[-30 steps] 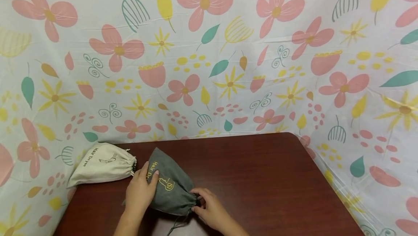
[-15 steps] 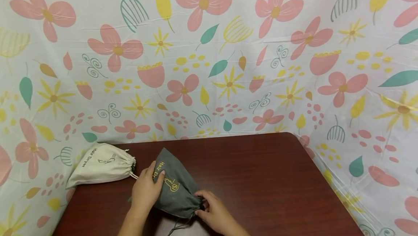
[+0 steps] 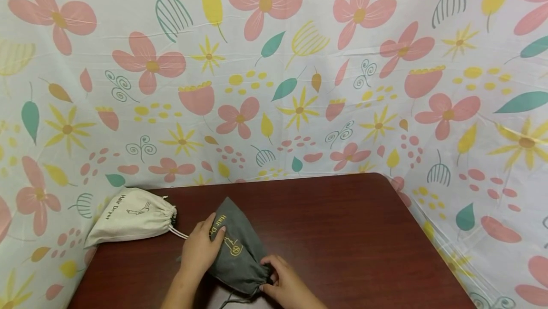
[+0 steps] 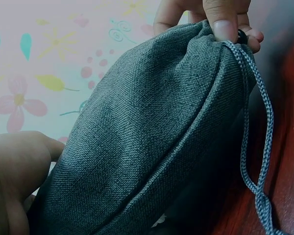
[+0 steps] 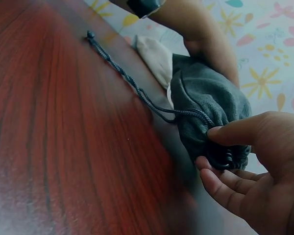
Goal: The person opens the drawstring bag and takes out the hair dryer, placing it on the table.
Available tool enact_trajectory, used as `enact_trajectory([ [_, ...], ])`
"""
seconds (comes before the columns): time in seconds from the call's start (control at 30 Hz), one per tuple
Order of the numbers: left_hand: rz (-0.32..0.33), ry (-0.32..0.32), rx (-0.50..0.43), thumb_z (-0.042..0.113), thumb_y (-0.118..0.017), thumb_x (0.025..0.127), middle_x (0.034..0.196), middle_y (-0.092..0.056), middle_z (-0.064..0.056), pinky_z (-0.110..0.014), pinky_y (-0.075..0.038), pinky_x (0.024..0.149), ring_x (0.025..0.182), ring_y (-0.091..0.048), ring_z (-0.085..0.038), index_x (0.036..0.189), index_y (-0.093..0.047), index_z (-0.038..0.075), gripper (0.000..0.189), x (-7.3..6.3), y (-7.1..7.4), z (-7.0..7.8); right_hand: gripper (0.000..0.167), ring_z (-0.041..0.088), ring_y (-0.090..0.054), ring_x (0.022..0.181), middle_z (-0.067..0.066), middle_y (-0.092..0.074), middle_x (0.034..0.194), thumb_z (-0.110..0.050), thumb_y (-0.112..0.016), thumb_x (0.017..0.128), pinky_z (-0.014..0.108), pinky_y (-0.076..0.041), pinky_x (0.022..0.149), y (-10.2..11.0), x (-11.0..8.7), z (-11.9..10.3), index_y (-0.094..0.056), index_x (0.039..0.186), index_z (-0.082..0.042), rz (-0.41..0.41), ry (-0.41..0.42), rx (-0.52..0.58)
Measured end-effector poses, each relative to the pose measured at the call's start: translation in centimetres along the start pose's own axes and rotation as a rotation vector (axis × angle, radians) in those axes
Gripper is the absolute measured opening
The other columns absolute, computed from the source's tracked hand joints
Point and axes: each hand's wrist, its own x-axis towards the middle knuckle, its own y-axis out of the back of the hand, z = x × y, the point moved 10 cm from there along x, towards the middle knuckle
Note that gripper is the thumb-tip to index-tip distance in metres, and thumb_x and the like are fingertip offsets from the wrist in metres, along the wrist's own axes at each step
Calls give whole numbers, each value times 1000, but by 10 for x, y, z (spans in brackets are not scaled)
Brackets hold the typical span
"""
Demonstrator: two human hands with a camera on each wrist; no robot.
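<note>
A dark grey drawstring bag (image 3: 241, 254), marked "Hair Dr..." in yellow above a yellow hair dryer drawing, is tilted between both hands. My left hand (image 3: 201, 247) grips its wide end, the thumb lying over the printed face. At the gathered mouth, my right hand (image 3: 284, 278) pinches the cloth between thumb and fingers, as the right wrist view confirms. A black loop (image 5: 223, 164) pokes out of that mouth beside the fingertips. The grey cord (image 4: 264, 107) hangs from the mouth, twisted, its knotted end free. The bag's contents are hidden.
A cream drawstring bag (image 3: 132, 218) printed "Hair Dryer" lies at the table's back left, its white cord (image 3: 178, 233) trailing towards my left hand. The dark red wooden table (image 3: 342, 233) has rounded back corners. A flowered cloth (image 3: 274, 85) hangs behind and along the sides.
Both hands have carried the grey bag a little to the right and nearer to me, keeping their hold. More of the cream bag's white cord now shows.
</note>
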Motion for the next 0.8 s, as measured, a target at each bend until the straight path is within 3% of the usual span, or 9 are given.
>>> enact_trajectory([
  [0.13, -22, -8, 2, 44, -61, 99, 138, -59, -25, -61, -51, 89, 115, -63, -45, 151, -47, 12, 62, 0, -6, 3, 44, 8, -50, 80, 3, -50, 113, -17, -77, 88, 23, -46, 63, 0, -5, -1, -54, 126, -23, -4, 28, -13],
  [0.43, -29, -81, 29, 42, -64, 98, 132, -64, -21, -58, -53, 88, 112, -66, -41, 147, -53, 12, 58, 1, -20, 16, 44, 4, -49, 71, 1, -49, 94, -18, -79, 86, 22, -43, 61, -3, -12, 2, -52, 121, -18, -33, 48, -49],
  [0.63, -44, -112, 52, 44, -63, 98, 130, -65, -20, -57, -53, 88, 110, -67, -39, 146, -54, 13, 58, 3, -28, 20, 45, -1, -48, 69, -1, -47, 93, -16, -79, 85, 19, -45, 61, -4, -14, -3, -50, 120, -14, -22, 126, -93],
  [0.8, -82, -135, 68, 45, -62, 98, 131, -65, -18, -57, -52, 90, 111, -67, -38, 146, -54, 14, 58, 5, -38, 22, 45, 3, -51, 66, 1, -48, 94, -14, -79, 85, 21, -46, 59, -6, -15, 4, -49, 118, -13, -62, 62, -30],
])
